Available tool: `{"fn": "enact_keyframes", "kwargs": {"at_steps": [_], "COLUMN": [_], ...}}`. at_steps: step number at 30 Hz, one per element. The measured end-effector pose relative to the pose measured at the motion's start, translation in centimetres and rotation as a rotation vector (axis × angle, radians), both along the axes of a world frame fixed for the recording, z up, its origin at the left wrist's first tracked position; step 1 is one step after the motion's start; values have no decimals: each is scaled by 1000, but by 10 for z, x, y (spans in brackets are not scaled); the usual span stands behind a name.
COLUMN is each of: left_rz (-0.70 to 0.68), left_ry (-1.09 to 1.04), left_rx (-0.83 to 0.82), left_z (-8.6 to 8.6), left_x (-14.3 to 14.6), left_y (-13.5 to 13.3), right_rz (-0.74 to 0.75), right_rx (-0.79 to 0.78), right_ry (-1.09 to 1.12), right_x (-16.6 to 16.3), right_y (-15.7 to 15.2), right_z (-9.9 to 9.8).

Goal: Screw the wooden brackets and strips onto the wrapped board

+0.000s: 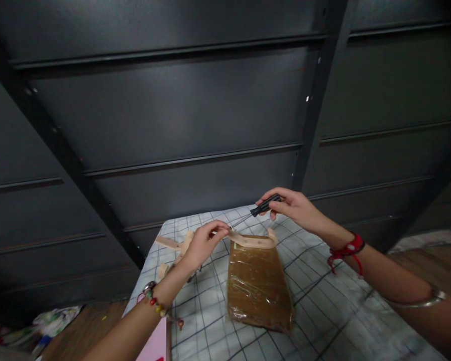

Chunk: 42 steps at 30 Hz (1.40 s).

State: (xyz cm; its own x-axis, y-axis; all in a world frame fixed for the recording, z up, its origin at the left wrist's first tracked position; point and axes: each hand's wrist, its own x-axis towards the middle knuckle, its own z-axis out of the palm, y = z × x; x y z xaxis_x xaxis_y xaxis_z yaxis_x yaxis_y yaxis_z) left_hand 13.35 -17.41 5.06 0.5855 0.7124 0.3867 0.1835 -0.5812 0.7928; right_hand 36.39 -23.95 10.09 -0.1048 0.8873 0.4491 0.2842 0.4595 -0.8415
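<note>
Your right hand (295,208) has its fingers closed round the screwdriver (265,206), its tip near the end of the curved wooden piece (261,243) that your left hand (206,243) pinches at the wrapped package's (259,286) far edge. Work there looks unfinished; whether its holes are filled is unclear. Other wooden parts (168,243) lie separately on the worktop (206,311).

Dark metal panels (195,110) rise behind; a pink object (156,342) lies lower left
</note>
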Motion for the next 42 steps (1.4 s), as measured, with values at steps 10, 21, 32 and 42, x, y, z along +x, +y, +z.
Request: {"fn": "enact_keyframes", "kwargs": {"at_steps": [10, 21, 32, 42], "left_rz": [8, 20, 90, 13], "left_ry": [-25, -30, 17, 20], "left_rx": [-34, -5, 301, 103], "left_z": [2, 16, 59, 49], "left_x": [0, -1, 22, 24], "left_y": [-5, -8, 0, 7], "right_rz": [-20, -63, -186, -248], "right_rx": [43, 95, 182, 27], "right_ry": [33, -100, -114, -107], "right_x": [0, 1, 18, 24], "right_y": [-7, -19, -14, -9], "right_z": [-7, 0, 19, -14]}}
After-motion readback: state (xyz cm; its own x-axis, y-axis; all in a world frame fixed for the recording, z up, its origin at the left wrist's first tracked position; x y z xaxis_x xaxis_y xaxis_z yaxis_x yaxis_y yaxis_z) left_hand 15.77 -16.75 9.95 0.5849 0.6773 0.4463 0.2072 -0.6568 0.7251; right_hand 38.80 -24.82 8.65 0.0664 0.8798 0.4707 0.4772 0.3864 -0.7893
